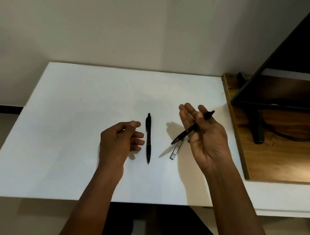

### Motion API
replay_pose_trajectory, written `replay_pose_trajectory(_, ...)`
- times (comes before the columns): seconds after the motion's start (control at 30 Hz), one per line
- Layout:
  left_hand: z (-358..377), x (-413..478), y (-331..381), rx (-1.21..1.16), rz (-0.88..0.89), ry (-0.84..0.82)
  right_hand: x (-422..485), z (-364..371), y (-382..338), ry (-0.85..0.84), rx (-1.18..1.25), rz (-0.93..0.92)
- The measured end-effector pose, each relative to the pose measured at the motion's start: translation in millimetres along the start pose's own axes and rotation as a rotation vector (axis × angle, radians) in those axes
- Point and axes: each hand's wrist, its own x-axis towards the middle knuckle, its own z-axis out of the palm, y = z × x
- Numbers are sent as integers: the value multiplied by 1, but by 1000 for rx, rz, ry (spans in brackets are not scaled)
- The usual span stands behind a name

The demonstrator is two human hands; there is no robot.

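On the white table [70, 126] lies a black pen [148, 138], tip pointing toward me. My left hand [120, 142] hovers just left of it, fingers loosely curled, holding nothing. My right hand [204, 137] is raised palm-up above the table and holds a second black pen [189, 130] between thumb and fingers, its tip slanting down to the left. Under that pen's tip, a small clear lead case [176, 149] lies flat on the table.
A wooden board [281, 165] sits on the table's right side, carrying a black monitor [305, 58] on a stand [257, 127] with a cable. A pale wall [123, 24] rises behind the table. The table's front edge is near my forearms.
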Motion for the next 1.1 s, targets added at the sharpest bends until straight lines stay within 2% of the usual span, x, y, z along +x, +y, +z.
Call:
replay_pose_trajectory(0.07,0,1,-3,66,9,64,-4,3,12,18,-292,-97)
replay_pose_trajectory(0.13,2,0,-4,137,29,56,-10,6,23,57,-520,-105)
replay_pose_trajectory(0.2,7,-2,-3,213,41,-51,-15,10,33,63,-792,-176)
replay_pose_trajectory(0.27,11,-5,-1,278,49,-191,-16,10,42,82,-1261,-381)
replay_pose_trajectory(0.3,13,-7,-1,301,55,-238,-17,12,47,96,-1417,-478)
replay_pose_trajectory(0.37,14,-7,0,313,55,-282,-19,15,52,83,-1430,-542)
replay_pose_trajectory(0.5,10,-5,1,253,19,-312,-18,19,58,28,-1285,-452)
replay_pose_trajectory(0.67,3,-1,4,197,-6,-316,-20,23,65,-6,-1441,-452)
replay_pose_trajectory(0.77,-2,1,4,146,-39,-265,-20,27,70,-114,-1506,-363)
replay_pose_trajectory(0.87,-9,3,5,200,-10,-198,-21,26,75,-190,-1533,-286)
replay_pose_trajectory(1.1,-6,0,1,405,31,-13,-22,22,71,-107,-1391,-266)
